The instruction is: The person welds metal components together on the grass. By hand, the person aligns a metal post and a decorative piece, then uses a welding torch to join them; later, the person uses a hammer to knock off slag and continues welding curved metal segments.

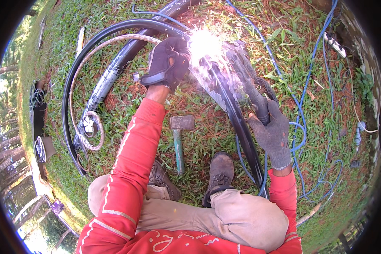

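The step in hand looks like welding a joint on a curved black metal frame [241, 127] that lies on the grass [207, 131]. A bright white glare [204, 43] with sparks sits right at the spot where the frame's bars meet, just beyond the person's knees.

The left hand [167, 61], in a dark glove, is curled over the frame just beside the glare and seems to steady the metal, though the glare washes out its fingertips, so the exact grip is hard to make out. The right hand [273, 133], in a grey knitted glove, is clenched around the dark handle of the welding holder [252, 84], which slants up toward the glare. A blue cable [298, 122] loops away from that hand across the grass to the right.

The next move, as I judge it, calls for a steady right hand that keeps the tip at the joint, while the left hand keeps the bar from shifting and stays clear of the hot spot.

The frame is made of black round bars that sweep in a wide arc to the left, with a paler scroll [91, 127] curling inside it and ending in a small flower shape. One bar runs down between the person's boots. It looks painted or coated, scuffed in places.

A hammer [180, 139] with a green handle lies on the grass between the arms, untouched.
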`<state>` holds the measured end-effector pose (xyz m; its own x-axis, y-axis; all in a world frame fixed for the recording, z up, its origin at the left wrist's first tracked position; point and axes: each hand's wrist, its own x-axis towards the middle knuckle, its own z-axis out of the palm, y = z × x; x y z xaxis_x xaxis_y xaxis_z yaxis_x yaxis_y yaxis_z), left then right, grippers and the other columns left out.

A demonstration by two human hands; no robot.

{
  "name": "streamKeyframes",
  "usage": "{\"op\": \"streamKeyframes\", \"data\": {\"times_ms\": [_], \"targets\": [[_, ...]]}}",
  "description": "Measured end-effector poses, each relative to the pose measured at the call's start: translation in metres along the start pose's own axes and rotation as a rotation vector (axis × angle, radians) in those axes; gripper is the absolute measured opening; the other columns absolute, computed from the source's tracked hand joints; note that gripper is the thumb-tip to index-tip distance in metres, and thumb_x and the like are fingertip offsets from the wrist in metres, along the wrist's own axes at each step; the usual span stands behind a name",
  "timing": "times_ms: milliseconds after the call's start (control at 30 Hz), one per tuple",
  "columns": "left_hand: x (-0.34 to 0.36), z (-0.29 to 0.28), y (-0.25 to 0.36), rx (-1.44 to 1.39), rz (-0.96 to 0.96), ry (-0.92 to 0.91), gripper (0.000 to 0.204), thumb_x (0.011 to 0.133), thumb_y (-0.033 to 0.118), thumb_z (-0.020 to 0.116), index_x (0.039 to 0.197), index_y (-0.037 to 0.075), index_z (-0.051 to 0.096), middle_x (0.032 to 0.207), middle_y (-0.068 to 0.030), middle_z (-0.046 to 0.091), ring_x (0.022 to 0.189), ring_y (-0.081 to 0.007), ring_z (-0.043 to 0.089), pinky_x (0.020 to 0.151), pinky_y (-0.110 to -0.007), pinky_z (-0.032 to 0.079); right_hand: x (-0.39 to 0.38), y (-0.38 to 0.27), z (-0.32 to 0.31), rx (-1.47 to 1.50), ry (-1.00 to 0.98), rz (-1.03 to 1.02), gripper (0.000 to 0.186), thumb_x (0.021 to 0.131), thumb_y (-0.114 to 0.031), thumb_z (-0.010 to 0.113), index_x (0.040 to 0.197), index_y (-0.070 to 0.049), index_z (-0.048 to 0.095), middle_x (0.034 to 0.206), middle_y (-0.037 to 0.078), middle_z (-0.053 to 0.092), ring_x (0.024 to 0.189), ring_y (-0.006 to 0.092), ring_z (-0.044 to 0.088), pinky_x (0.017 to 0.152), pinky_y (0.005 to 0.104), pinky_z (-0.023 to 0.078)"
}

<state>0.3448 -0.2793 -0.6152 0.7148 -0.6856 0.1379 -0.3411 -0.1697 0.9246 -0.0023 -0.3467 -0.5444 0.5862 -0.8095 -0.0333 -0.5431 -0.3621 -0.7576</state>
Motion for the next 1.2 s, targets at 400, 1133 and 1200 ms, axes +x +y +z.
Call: {"op": "streamKeyframes", "data": {"times_ms": [400,1133,1200], "targets": [[0.002,0.000,0.036,0.318,-0.022,-0.061,0.021,0.094,0.015,0.082,0.108,0.001,0.083,0.099,-0.0087,0.083,0.089,-0.0162,0.076,0.084,-0.036,0.061,0.005,-0.011,-0.002,-0.020,-0.066,0.140,0.040,0.088,-0.013,0.085,0.124,-0.005,0.071,0.092,0.018,0.075,0.078,0.0325,0.075,0.075,0.0416,0.059],[0.005,-0.001,0.027,0.215,0.000,-0.067,0.025,0.088,0.023,0.085,0.103,0.002,0.083,0.090,-0.0069,0.082,0.083,-0.0157,0.075,0.082,-0.035,0.060,0.003,-0.006,-0.001,0.052,-0.026,0.199,0.041,0.090,-0.010,0.082,0.130,-0.006,0.072,0.096,0.010,0.076,0.080,0.0162,0.070,0.080,0.0343,0.058],[0.005,0.000,0.025,0.214,0.002,-0.070,0.026,0.089,0.023,0.085,0.103,0.002,0.083,0.090,-0.0071,0.082,0.083,-0.0159,0.075,0.082,-0.035,0.060,0.003,-0.003,0.000,0.025,-0.042,0.179,0.048,0.088,-0.012,0.085,0.134,-0.004,0.071,0.088,0.008,0.071,0.076,0.0135,0.063,0.075,0.0327,0.055]]}}
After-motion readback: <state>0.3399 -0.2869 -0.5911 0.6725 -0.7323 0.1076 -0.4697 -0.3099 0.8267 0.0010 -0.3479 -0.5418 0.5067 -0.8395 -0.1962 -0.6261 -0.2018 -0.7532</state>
